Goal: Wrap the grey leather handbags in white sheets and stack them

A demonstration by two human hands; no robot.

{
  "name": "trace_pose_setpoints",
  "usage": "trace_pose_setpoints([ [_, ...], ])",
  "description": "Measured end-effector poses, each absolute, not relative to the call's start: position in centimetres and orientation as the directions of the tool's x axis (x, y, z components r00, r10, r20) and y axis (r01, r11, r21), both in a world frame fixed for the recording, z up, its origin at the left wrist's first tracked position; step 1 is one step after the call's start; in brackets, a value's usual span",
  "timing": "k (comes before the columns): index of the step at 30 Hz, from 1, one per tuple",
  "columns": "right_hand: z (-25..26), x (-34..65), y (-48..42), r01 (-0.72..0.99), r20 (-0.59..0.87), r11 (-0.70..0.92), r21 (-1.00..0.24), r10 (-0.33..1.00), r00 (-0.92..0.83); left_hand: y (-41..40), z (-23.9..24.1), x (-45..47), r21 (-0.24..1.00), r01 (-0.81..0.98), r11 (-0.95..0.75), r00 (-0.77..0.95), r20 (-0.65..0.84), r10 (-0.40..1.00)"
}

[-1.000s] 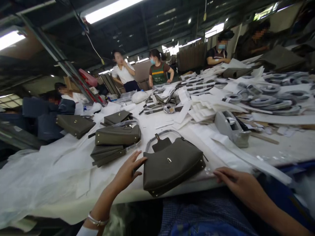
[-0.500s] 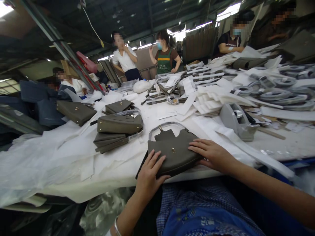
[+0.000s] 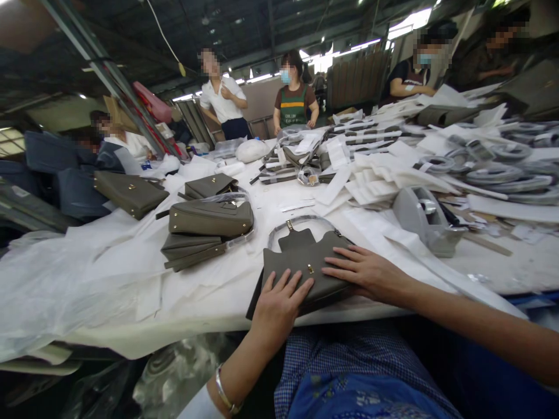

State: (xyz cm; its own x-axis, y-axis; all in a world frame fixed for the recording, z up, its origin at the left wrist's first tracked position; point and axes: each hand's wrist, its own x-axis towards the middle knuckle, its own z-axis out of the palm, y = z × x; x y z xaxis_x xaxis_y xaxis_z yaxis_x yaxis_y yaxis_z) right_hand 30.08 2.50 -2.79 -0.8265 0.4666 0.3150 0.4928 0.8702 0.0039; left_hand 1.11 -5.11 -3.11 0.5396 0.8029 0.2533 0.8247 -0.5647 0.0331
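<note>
So the olive bag (image 3: 299, 259) is laid on the white-covered table (image 3: 209, 305), lower middle of the frame at the near edge, clasp (image 3: 310, 269) turned up. Seems to be getting steadied or smoothed: the left hand (image 3: 279, 305) and right hand (image 3: 369, 274) are both rested palm-down on the front panel, fingers loosely spread, nothing visibly gripped. Any shift from here probably calls for fingers tucked under an edge, handle (image 3: 312, 217) kept clear. The right thumb is hidden, so whether anything's hooked underneath can't be told. Coils (image 3: 498, 171) are cut off at the right edge, and the upper-centre heap (image 3: 301, 154) is hard to make out.
</note>
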Motion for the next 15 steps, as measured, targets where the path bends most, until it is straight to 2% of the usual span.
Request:
trace_pose_setpoints([
  [4, -6.1, 30.5, 1.0, 0.526, 0.341, 0.850, -0.031, 0.504, -0.793, -6.0, -6.0, 0.5, 0.054, 0.829, -0.557, 0.526, 0.266, 0.808],
  [7, -7.0, 30.9, -0.8, 0.544, 0.307, 0.837, -0.066, 0.536, -0.787, -7.0, -6.2, 0.7, 0.092, 0.814, -0.574, 0.544, 0.228, 0.808],
  [11, -6.0, 30.8, -0.2, 0.534, 0.302, 0.843, -0.072, 0.529, -0.794, -7.4, -5.9, 1.8, 0.103, 0.823, -0.558, 0.524, 0.241, 0.817],
  [15, -2.7, 26.7, 3.1, 0.468, 0.302, 0.867, -0.170, 0.498, -0.813, -7.0, -6.7, 2.4, 0.118, 0.843, -0.524, 0.475, 0.291, 0.830],
])
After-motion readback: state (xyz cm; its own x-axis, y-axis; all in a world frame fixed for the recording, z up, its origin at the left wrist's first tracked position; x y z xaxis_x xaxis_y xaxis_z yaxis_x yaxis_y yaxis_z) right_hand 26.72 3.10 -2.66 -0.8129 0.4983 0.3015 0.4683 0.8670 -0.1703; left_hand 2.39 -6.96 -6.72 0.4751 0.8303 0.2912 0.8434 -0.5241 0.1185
